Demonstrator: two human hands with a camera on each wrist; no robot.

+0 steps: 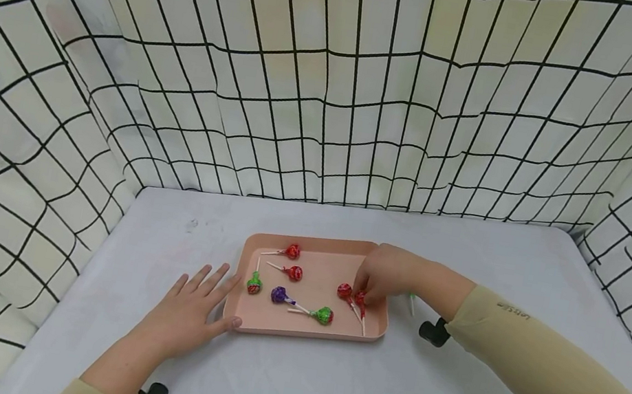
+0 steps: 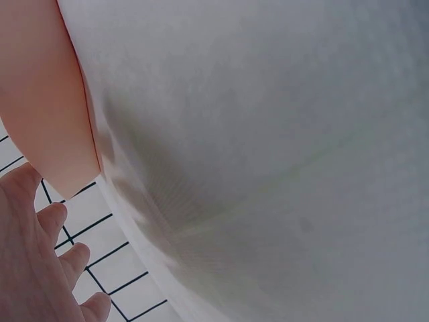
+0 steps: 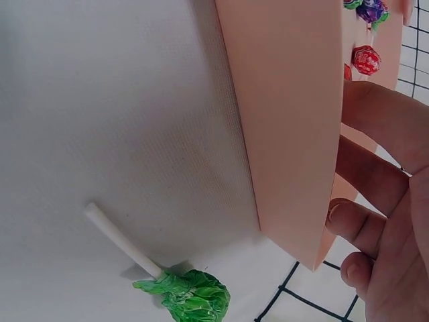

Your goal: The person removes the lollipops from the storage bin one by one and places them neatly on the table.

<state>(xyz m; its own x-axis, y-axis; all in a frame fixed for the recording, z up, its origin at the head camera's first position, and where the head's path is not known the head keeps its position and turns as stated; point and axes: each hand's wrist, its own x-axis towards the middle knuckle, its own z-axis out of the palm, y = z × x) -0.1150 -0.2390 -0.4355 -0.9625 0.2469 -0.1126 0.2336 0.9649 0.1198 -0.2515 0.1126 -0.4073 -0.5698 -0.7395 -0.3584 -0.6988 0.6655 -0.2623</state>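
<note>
A shallow pink tray (image 1: pixel 306 330) holds several wrapped lollipops. My right hand (image 1: pixel 394 271) reaches over its right side, fingers bent down, and pinches a red lollipop (image 1: pixel 360 298) by its wrapped head. Another red lollipop (image 1: pixel 345 290) lies right beside it, their sticks crossing. In the right wrist view the fingers (image 3: pixel 375 127) go in behind the tray wall (image 3: pixel 288 121), which hides the fingertips. My left hand (image 1: pixel 186 315) is spread flat at the tray's left front corner, thumb and index finger by the rim, holding nothing.
Toward the tray's left lie a red lollipop (image 1: pixel 293 252), a second red lollipop (image 1: pixel 294 273), a green lollipop (image 1: pixel 254 283) and a purple lollipop (image 1: pixel 278 295). Front centre is another green lollipop (image 1: pixel 324 315). A green-wrapped lollipop (image 3: pixel 198 295) lies on the white table outside the tray, to its right.
</note>
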